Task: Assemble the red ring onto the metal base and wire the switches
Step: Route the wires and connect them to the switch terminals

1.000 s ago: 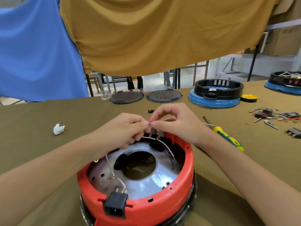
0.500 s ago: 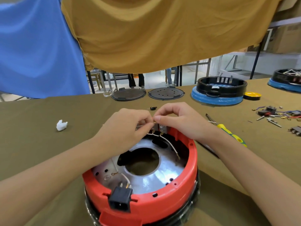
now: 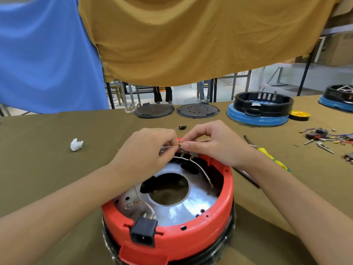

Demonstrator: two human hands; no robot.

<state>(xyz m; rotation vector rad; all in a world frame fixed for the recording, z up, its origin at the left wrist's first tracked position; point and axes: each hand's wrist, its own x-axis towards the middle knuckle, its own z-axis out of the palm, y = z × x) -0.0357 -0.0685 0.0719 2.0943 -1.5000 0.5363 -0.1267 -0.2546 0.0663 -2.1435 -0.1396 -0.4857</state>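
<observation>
Both hands pinch 1 thin white wire end: the left hand [image 3: 147,150] and the right hand [image 3: 212,144] meet fingertip to fingertip above the switches [image 3: 188,153] at the far rim of the red ring [image 3: 219,211]. This ring sits on the metal base [image 3: 183,209], on the table [image 3: 47,159].

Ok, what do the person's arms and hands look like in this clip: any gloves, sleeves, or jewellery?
Both forearms are bare as far as the frame shows; no sleeve cuffs visible. The left hand and right hand wear no gloves, and no rings, watch or wristband show. Fingernails look short and unpainted.
</observation>
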